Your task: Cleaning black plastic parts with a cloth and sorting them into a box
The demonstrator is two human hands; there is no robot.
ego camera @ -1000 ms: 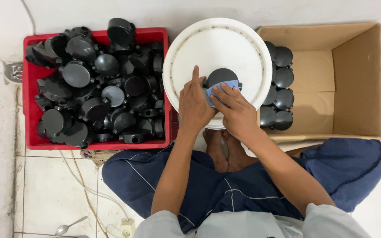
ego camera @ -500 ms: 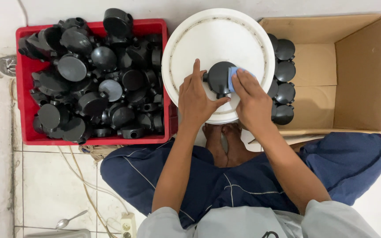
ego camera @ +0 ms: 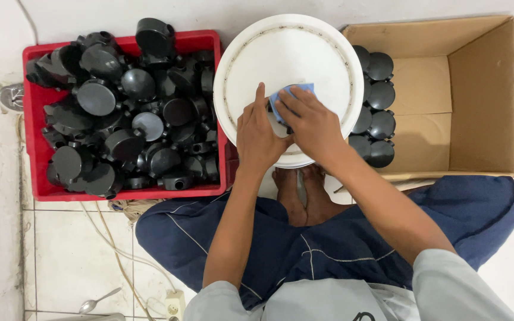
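Since half a second ago, your right hand has slid leftward with the small blue cloth, so that it now covers nearly all of the round black plastic box that showed plainly on the white lid.

Going from big to small: the open brown cardboard carton on your right holds a short row of round black plastic pieces against its left wall, with most of its floor bare. The red plastic crate on your left is heaped high with the same black round boxes. Between them stands the round white plastic bucket lid, which serves as your work surface. Judging by that, only a small share has reached the carton and the bulk remains in the crate; the piece under your hands looks to be mid-wipe.

Your left hand lies flat on the lid, forefinger stretched forward, with its fingers curled against the left side of the black box to steady it. Your right hand crosses in from the right, forearm slanting down toward your lap, its fingers bent and pressing the blue cloth down onto the top of the box. Only a sliver of the box shows between your hands, near the lid's centre.
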